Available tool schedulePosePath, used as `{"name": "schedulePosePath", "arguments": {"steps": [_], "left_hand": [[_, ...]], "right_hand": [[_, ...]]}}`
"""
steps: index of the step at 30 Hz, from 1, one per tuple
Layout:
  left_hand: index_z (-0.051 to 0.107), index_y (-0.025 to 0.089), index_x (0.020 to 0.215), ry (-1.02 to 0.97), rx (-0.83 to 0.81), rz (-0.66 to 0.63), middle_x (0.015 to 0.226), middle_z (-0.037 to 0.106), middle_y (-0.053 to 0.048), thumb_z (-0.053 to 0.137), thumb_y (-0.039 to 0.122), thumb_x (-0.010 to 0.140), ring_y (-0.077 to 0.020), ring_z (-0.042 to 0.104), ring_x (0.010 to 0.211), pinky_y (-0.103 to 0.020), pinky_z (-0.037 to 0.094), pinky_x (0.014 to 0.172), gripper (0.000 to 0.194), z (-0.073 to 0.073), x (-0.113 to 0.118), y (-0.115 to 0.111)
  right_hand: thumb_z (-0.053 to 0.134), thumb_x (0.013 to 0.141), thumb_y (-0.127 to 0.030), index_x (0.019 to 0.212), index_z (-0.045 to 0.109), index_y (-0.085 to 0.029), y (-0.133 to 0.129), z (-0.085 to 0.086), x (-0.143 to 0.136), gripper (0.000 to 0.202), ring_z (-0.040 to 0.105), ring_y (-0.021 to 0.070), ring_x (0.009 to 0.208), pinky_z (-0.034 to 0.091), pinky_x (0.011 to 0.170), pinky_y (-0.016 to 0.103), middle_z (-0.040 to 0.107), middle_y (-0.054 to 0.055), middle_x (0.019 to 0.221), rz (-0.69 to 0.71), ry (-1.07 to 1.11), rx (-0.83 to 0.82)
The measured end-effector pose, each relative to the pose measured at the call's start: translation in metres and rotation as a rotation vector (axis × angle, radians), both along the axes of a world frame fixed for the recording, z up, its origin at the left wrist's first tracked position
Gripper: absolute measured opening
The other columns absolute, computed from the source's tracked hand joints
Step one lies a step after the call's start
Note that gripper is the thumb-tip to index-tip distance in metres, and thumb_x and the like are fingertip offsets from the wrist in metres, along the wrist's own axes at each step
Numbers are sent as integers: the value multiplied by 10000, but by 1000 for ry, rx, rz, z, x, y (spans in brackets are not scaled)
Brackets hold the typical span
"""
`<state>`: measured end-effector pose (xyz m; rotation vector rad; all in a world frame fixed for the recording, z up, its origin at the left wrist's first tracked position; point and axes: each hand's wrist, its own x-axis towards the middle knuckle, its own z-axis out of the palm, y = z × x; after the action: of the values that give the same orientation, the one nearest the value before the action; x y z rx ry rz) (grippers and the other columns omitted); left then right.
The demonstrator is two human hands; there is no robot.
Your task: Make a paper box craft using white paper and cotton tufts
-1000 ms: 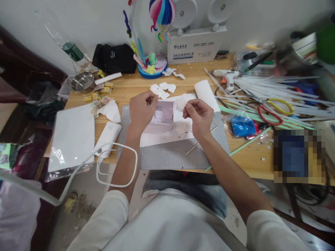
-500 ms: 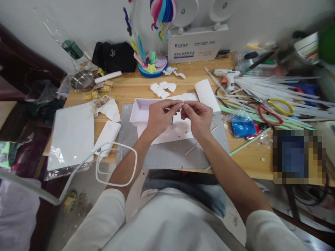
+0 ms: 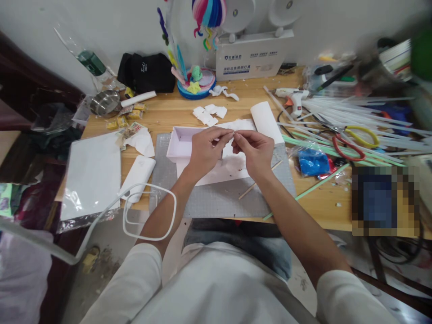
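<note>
My left hand (image 3: 207, 148) and my right hand (image 3: 255, 149) meet fingertip to fingertip over the middle of the work surface. Both are closed in a pinch. What sits between the fingertips is too small to name; a tiny pale bit shows there. Beneath them a white sheet of paper (image 3: 211, 174) lies on a grey cutting mat (image 3: 216, 202). A pale lilac open box (image 3: 178, 144) stands just beyond my left hand, partly hidden by it. A thin wooden stick (image 3: 249, 191) lies on the mat, partly behind my right forearm.
To the right are a glue gun (image 3: 294, 100), scissors (image 3: 362, 137), many translucent sticks (image 3: 357, 110) and a blue packet (image 3: 313, 162). A paper roll (image 3: 266, 120) lies behind my right hand. On the left are a white power bank (image 3: 139, 177) and a bagged sheet stack (image 3: 92, 173). A white tube frame (image 3: 173, 216) crosses my left forearm.
The pinched fingertips of both hands have shifted very slightly. Otherwise only a small shift of the whole view shows; the things on the table stay in place.
</note>
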<state>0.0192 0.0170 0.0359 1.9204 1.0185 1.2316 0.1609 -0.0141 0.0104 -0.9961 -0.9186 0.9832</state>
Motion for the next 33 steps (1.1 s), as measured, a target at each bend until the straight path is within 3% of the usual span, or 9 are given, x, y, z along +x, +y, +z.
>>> {"name": "schedulePosePath", "arguments": {"steps": [11,18,27,33], "left_hand": [[781,201,950,109,142,-19,922,789,-36,654,265,955,-114,718,818,-195,550,653,142,-4,-1,1],[782,200,913,14,25,-13,899,794,-24,666,238,921,-102,716,760,-194,549,658,123,-4,0,1],[786,212,906,-26,-124,-29,884,784,-32,653,340,934,-125,711,770,-232,550,686,188,-2,0,1],[795,211,969,-35,-152,-71,951,793,-49,694,351,902,-134,725,806,-232,565,692,185,-1,1,0]], "right_hand": [[811,769,-313,758,775,-220,0,6,0,100,579,65,479,490,485,220,681,-46,595,-23,-38,12],[827,762,-389,777,775,-218,-1,5,-1,180,586,70,488,504,492,231,690,-40,610,-19,-35,11],[816,771,-451,768,741,-222,0,4,0,241,572,69,500,499,501,237,682,-39,635,-14,-38,-3],[812,785,-368,768,763,-215,0,6,1,161,577,68,499,493,501,229,670,-42,605,-32,-41,30]]}}
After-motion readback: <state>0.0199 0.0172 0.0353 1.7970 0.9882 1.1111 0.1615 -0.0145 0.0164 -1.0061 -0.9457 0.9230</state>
